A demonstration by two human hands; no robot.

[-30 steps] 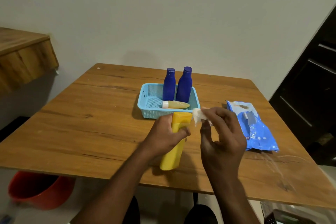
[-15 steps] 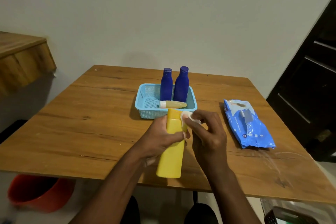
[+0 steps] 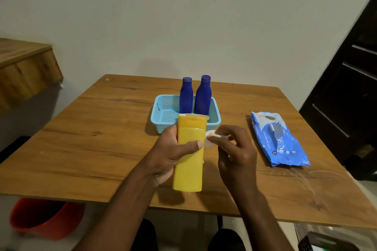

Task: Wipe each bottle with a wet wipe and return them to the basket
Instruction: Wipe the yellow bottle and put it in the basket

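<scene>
This looks like a room in a home, plainly furnished. A square wooden table [image 3: 102, 138] with a visible grain stands against a bare, pale painted wall [image 3: 183, 16]. To the left a wooden ledge or shelf [image 3: 24, 67] juts out from the wall, and to the right stands a dark panelled door or cabinet [image 3: 350, 87]. A red plastic bucket [image 3: 44, 218] sits on the floor under the table's near left corner. The things on the table are household ones: a small light-blue plastic basket [image 3: 163, 112] holding toiletry bottles, and a blue soft pack of baby wet wipes [image 3: 279, 140] lying flat.
</scene>
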